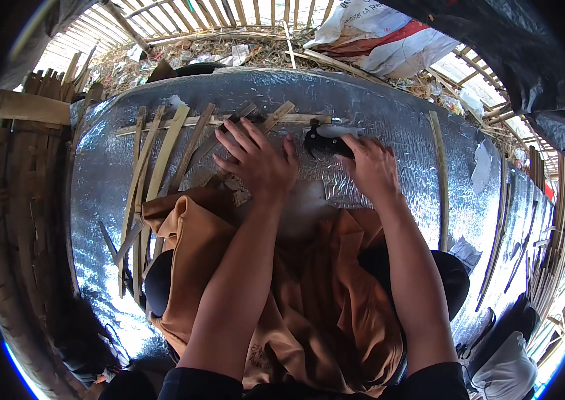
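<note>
My left hand (pixel 264 160) is open, fingers spread, above the bamboo strips on the foil sheet; its palm faces down, and I cannot tell whether it touches them. A dark flat piece partly shows behind its fingers. My right hand (pixel 374 165) is closed on a black tool handle (pixel 328 143) with bright rivets and a hooked end; the rest of the tool is hidden, so its kind is unclear. Several split bamboo strips (pixel 168 150) lie upright and slanted left of my hands. Across their tops runs a thin crosswise strip (pixel 302 119). Brown cloth (pixel 296 293) covers my lap.
A silvery foil sheet (pixel 402 127) spreads beneath everything. One long strip (pixel 440 180) lies to the right. Bamboo poles (pixel 22 200) stand along the left side. A white and red sack (pixel 379 37) lies beyond the sheet. At the lower right sits a pale bag (pixel 506 367).
</note>
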Tool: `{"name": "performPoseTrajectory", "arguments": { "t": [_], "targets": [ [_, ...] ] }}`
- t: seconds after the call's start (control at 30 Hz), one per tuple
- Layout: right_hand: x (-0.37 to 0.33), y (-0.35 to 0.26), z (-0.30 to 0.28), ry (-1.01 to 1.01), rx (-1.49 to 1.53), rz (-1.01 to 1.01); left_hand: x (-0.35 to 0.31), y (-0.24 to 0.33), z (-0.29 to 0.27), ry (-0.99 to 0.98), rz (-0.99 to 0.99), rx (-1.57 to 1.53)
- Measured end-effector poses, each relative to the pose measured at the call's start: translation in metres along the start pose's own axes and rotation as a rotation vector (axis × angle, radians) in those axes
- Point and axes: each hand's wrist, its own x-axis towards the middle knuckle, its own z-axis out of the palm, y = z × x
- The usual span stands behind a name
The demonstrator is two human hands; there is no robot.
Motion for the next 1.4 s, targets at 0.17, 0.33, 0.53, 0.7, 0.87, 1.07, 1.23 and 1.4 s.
{"name": "performPoseTrajectory", "arguments": {
  "t": [0.17,0.33,0.53,0.7,0.87,1.07,1.23,1.4],
  "targets": [
    [0.0,0.01,-0.001,0.073,-0.006,-0.102,0.0,-0.001,-0.002,0.013,0.003,-0.012],
    [0.003,0.008,-0.004,0.065,-0.047,-0.048,0.0,0.0,-0.001,0.018,0.008,-0.02],
    [0.006,0.011,-0.004,0.061,-0.076,-0.057,0.001,0.002,-0.002,-0.02,-0.014,-0.008],
    [0.008,0.01,-0.007,0.034,-0.061,-0.05,0.001,0.0,-0.001,-0.005,-0.008,-0.01],
    [0.009,0.009,-0.002,0.042,-0.021,-0.039,0.001,0.0,-0.003,-0.023,-0.014,-0.002],
    [0.008,0.012,0.0,0.052,-0.08,-0.136,0.001,-0.001,-0.003,-0.009,-0.008,-0.01],
    [0.007,0.008,0.0,0.083,0.028,-0.012,0.001,0.0,-0.004,-0.014,-0.008,-0.02],
    [0.007,0.01,0.0,0.054,0.046,-0.045,0.0,0.0,-0.003,-0.001,-0.002,-0.015]
  ]
}}
